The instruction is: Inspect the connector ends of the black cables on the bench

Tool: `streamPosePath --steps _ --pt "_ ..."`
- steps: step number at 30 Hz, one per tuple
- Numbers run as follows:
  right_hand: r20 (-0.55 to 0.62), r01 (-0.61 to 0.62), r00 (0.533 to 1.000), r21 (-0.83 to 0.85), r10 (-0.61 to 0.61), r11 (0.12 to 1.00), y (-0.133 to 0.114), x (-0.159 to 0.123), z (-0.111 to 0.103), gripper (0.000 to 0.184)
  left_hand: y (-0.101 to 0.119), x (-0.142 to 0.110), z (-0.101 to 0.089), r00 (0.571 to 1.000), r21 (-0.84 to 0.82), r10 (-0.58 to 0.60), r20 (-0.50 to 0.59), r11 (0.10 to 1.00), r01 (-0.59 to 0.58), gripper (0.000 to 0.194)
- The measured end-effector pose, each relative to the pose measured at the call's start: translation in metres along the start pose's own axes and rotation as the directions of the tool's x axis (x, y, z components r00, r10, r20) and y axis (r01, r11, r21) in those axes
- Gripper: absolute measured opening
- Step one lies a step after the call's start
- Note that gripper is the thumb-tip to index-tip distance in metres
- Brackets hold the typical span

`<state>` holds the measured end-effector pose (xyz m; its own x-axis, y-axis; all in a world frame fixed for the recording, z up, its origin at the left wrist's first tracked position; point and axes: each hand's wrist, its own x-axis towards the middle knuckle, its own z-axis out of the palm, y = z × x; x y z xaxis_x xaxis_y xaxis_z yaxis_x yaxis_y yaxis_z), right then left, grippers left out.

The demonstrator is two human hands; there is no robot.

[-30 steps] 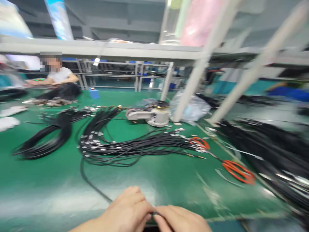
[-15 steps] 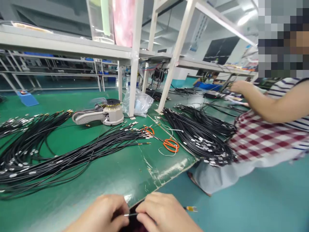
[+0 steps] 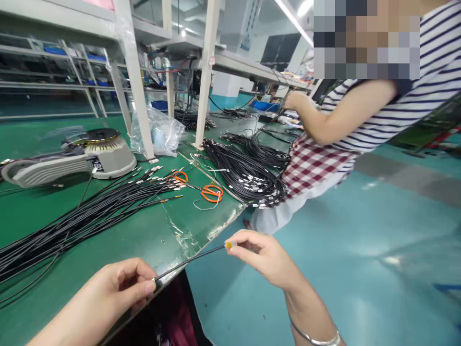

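Note:
Between my two hands a black cable (image 3: 190, 259) runs slantwise over the table's front edge. My left hand (image 3: 124, 288) pinches it near a small white piece, thumb against fingers. At its other end, my right hand (image 3: 261, 252) grips the cable's tip between thumb and forefinger, where a yellow and whitish label (image 3: 231, 245) shows. Left of my hands, a bundle of black cables (image 3: 82, 221) with white tags lies on the green table (image 3: 144, 242). Orange-handled scissors (image 3: 212, 193) rest near the cable ends, beside a white tie.
A grey tape dispenser (image 3: 111, 156) stands at the left, near a clear plastic bag (image 3: 158, 132) by the shelf post (image 3: 135, 81). Another black cable bundle (image 3: 245, 173) lies on the right. A co-worker in a striped top (image 3: 363, 120) stands behind it.
My hands have moved apart and up, with the cable now stretched between them. My right hand has shifted to its labelled tip. The view has turned right.

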<state>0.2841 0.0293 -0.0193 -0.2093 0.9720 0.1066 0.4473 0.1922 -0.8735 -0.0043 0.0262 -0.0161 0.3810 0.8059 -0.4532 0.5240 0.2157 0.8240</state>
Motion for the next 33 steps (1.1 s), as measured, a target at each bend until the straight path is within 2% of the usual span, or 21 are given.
streamPosePath --steps 3,6,10,13,16,19,23,26,29,33 --pt "-0.003 0.012 1.0 0.047 -0.011 0.999 -0.004 -0.002 0.006 0.012 0.007 0.003 0.002 1.0 0.054 0.012 -0.022 0.999 -0.01 0.031" --pt "-0.015 -0.055 0.998 0.19 0.059 0.98 -0.008 -0.005 0.002 0.021 0.013 0.007 0.005 0.998 0.107 0.025 -0.052 0.994 -0.019 0.029" --pt "-0.019 -0.126 0.991 0.267 0.136 0.955 -0.013 -0.007 0.003 0.013 0.021 0.011 0.011 0.999 0.111 0.022 -0.032 0.994 -0.018 0.022" --pt "-0.025 -0.167 0.983 0.324 0.184 0.931 -0.019 -0.004 0.019 0.013 0.032 0.014 0.019 0.997 0.055 0.067 0.022 0.996 -0.068 0.014" --pt "-0.012 -0.188 0.979 0.35 0.205 0.918 -0.026 -0.003 0.04 0.014 0.044 0.019 0.028 0.991 -0.077 0.109 0.071 0.992 -0.103 0.012" --pt "0.014 -0.196 0.979 0.359 0.204 0.913 -0.029 -0.004 0.051 0.013 0.05 0.022 0.034 0.988 -0.169 0.134 0.076 0.978 -0.12 0.012" --pt "0.142 -0.257 0.966 0.426 0.216 0.867 -0.028 -0.006 0.049 0.016 0.045 0.019 0.036 0.984 -0.248 0.159 0.082 0.959 -0.135 0.015" --pt "0.22 -0.323 0.943 0.413 0.25 0.852 -0.028 -0.006 0.047 0.016 0.037 0.015 0.034 0.975 -0.292 0.2 0.099 0.942 -0.163 0.018" --pt "0.21 -0.316 0.944 0.352 0.254 0.881 -0.03 -0.006 0.05 0.016 0.031 0.013 0.031 0.982 -0.252 0.171 0.086 0.957 -0.145 0.022" --pt "0.156 -0.279 0.959 0.343 0.238 0.897 -0.036 -0.008 0.058 0.015 0.028 0.011 0.03 0.988 -0.073 0.127 0.092 0.99 -0.121 0.025"
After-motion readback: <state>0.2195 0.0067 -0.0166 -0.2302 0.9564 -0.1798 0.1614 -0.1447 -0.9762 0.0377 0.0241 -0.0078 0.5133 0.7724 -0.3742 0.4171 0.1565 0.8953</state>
